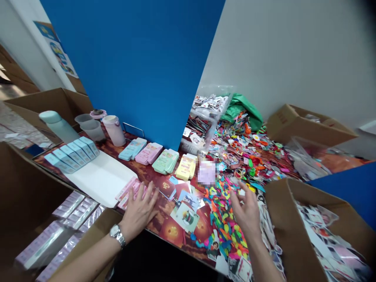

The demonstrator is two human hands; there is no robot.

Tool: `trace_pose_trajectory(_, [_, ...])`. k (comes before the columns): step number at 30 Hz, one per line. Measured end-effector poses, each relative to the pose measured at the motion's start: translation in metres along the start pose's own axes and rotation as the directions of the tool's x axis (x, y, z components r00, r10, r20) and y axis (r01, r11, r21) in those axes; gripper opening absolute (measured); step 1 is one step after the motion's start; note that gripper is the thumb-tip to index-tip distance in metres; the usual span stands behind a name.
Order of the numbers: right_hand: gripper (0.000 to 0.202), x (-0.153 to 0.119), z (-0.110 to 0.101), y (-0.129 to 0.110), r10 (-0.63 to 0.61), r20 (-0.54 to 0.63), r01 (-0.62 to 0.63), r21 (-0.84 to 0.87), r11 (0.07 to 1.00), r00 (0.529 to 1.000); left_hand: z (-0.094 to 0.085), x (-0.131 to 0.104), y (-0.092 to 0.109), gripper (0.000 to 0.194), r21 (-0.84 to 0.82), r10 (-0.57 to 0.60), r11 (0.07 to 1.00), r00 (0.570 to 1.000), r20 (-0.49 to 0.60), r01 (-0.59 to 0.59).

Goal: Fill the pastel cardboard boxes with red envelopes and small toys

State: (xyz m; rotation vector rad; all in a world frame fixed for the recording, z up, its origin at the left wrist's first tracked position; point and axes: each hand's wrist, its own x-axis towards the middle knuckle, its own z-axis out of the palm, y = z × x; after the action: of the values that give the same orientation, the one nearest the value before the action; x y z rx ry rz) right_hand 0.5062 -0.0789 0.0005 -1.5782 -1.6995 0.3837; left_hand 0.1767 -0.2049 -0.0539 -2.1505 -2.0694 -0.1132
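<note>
The left hand lies, fingers spread, against pink packets at the white board's near end; the right hand, fingers parted, is over bright rubbery pieces. Beyond, pastel card stacks line the tabletop before a blue panel.

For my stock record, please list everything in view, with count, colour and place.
table: one, brown, centre
panel: one, blue, behind table
small boxes: several, blue, left
board: one, white, left
pink packs: several, pink, centre left
stacks: four, blue, pink, green, yellow, before panel
blurred item: one, lilac, beside stacks
bottles: two, teal, pink, back left
cups: two, clear, between bottles
cards: several, mixed, centre
small pieces: many, multicoloured, right
trinkets: many, multicoloured, back right
bins: two, clear, back centre
cartons: several, brown, both sides
wrapped packs: many, lilac, lower left
wristwatch: one, silver, left wrist
left hand: one, fingers at pink packs
right hand: one, fingers over small pieces
</note>
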Motion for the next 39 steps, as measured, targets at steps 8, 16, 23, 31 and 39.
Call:
trace_pose_trajectory(8, [0.036,-0.064,0.041,-0.001,-0.145,0.283,0.126,0.084,0.988,0.948,-0.024,0.051,-0.04,0.061,-0.14,-0.088,0.987,0.995,-0.04,0.082])
trace_pose_trajectory(16, [0.029,-0.074,0.056,-0.014,-0.275,0.309,0.232,0.169,0.958,0.91,0.009,0.177,-0.099,0.074,-0.174,-0.368,0.911,0.927,0.07,0.375])
trace_pose_trajectory(23, [0.03,-0.082,0.056,-0.015,-0.317,0.338,0.285,0.142,0.948,0.886,0.03,0.194,-0.105,0.092,-0.231,-0.446,0.851,0.881,0.159,0.472])
trace_pose_trajectory(31, [0.031,-0.07,0.058,-0.052,-0.384,0.339,0.317,0.237,0.919,0.859,0.003,0.172,-0.091,0.103,-0.434,-0.452,0.801,0.892,0.014,0.413])
trace_pose_trajectory(39, [0.044,-0.044,0.062,-0.104,-0.49,0.128,0.474,0.133,0.87,0.863,-0.029,0.1,0.012,0.063,-0.661,-0.206,0.748,0.966,-0.154,0.054])
